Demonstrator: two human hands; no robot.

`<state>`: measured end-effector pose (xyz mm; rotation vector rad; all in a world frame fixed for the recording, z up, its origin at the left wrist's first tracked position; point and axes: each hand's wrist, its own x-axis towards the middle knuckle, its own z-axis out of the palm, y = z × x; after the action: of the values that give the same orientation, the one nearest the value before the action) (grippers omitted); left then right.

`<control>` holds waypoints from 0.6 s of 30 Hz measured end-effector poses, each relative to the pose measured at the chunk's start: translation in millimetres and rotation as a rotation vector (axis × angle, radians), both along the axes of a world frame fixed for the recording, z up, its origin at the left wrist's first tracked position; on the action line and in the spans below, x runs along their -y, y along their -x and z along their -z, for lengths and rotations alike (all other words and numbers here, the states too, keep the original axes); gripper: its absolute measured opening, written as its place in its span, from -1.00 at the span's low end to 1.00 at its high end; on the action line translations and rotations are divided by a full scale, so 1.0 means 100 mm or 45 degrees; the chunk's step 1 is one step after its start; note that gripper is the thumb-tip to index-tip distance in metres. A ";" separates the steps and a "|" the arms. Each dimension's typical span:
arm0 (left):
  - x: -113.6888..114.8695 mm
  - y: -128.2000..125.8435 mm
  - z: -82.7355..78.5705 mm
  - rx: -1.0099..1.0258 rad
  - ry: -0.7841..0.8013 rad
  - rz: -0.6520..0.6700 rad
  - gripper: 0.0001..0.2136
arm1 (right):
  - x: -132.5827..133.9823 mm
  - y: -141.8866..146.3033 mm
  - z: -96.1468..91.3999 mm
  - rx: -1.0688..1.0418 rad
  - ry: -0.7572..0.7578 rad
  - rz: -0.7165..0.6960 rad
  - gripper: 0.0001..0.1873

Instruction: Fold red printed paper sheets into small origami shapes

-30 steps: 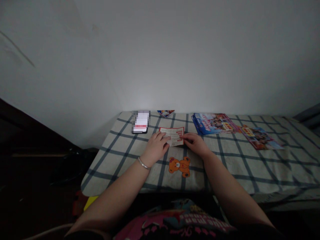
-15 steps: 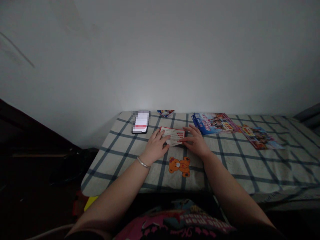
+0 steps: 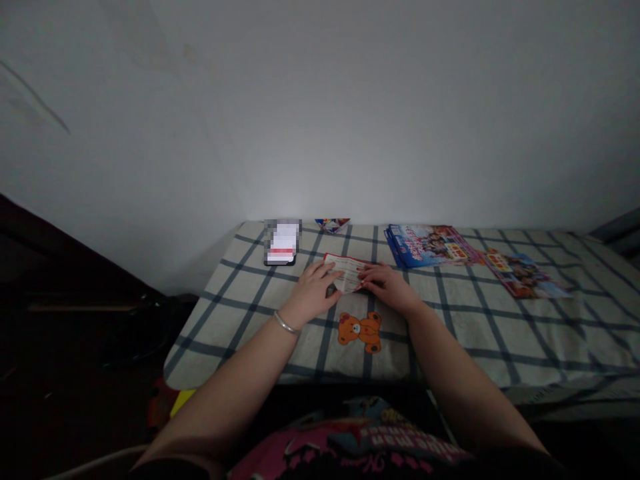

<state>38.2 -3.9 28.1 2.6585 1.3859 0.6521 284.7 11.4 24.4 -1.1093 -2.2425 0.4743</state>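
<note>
A small white leaflet with red print (image 3: 347, 271) lies on the checked cloth (image 3: 450, 313), partly folded over. My left hand (image 3: 314, 290), a silver bangle on its wrist, lies flat with its fingers pressing the leaflet's left part. My right hand (image 3: 387, 285) rests on the leaflet's right edge with fingers stretched toward the fold. An orange bear picture (image 3: 361, 331) on the cloth sits just below both hands.
A phone with a lit screen (image 3: 282, 243) lies at the back left. A small folded colourful paper (image 3: 331, 225) sits by the wall. A stack of blue flyers (image 3: 427, 245) and one more flyer (image 3: 525, 273) lie to the right. A white wall stands behind.
The leaflet's right side has been folded inward and looks narrower. My right hand has slid left over it; my left hand has stayed pressing the left part.
</note>
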 end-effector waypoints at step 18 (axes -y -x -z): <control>0.07 -0.03 -0.13 -0.044 0.065 0.402 -0.68 | -0.03 0.01 0.02 0.076 -0.170 0.300 -0.84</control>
<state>40.7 -11.3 41.1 2.7707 0.9412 0.5300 284.1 13.9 22.3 -1.3108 -2.1233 0.1938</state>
